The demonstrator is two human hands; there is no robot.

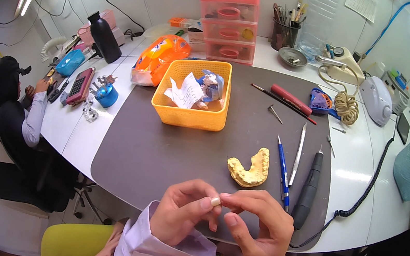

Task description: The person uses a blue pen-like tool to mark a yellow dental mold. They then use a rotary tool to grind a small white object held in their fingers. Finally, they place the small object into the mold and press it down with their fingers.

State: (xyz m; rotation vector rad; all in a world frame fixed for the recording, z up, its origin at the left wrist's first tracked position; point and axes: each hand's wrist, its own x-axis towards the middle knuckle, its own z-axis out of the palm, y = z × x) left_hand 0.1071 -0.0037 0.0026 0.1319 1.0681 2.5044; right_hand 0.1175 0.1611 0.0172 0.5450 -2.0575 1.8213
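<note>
Between the thumb and fingertips of my left hand (184,210) sits a small off-white dental crown (215,201), close above the near edge of the grey mat (180,156). My right hand (264,224) reaches in from the other side. Its index fingertip is at the crown, while its thumb stays apart below. Just beyond both hands a yellow plaster dental model (250,169) lies on the mat with its teeth showing. Right of the model are a blue mechanical pencil (282,171), a slim metal carving tool (298,154) and a black rotary handpiece (307,189).
A yellow basket (188,119) with crumpled paper stands farther back. Brushes (284,104), a red tool (291,98) and a burr (275,114) lie beyond the model. The handpiece's coiled cord (363,197) runs along the right. Another person (20,102) sits at far left.
</note>
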